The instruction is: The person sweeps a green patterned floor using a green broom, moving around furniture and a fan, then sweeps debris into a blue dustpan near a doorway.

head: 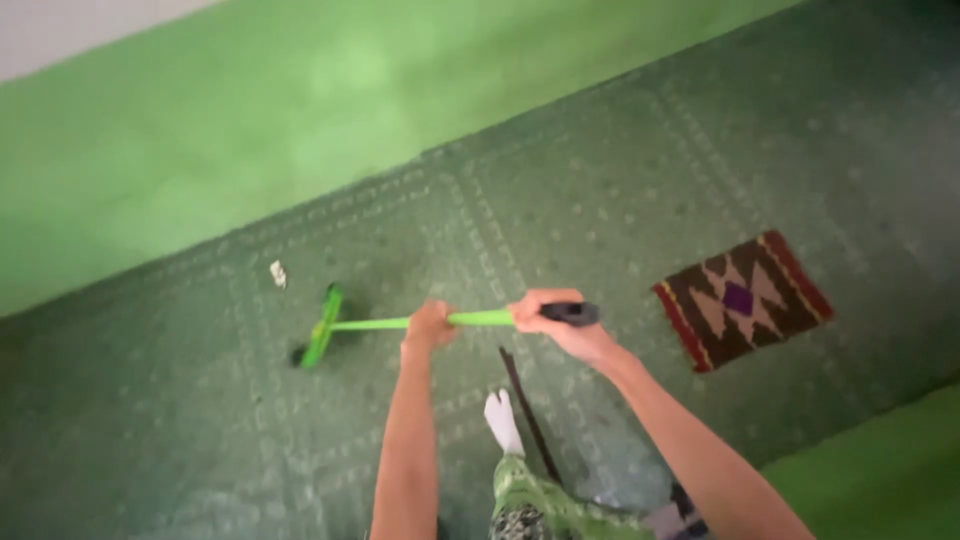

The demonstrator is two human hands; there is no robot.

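My left hand (430, 325) gripped mid-shaft and my right hand (548, 315) closed near the black end of the green broom (400, 323), for leverage; its head lay on the green carpet (600, 200), near a white scrap (278, 273).

Single head view, high above green carpet (620, 180), looks steeply down past arms, tilted. Green wall (250, 110) meets carpet's far edge; small rug (742, 300) toward right edge. Moderate distance; no second view.
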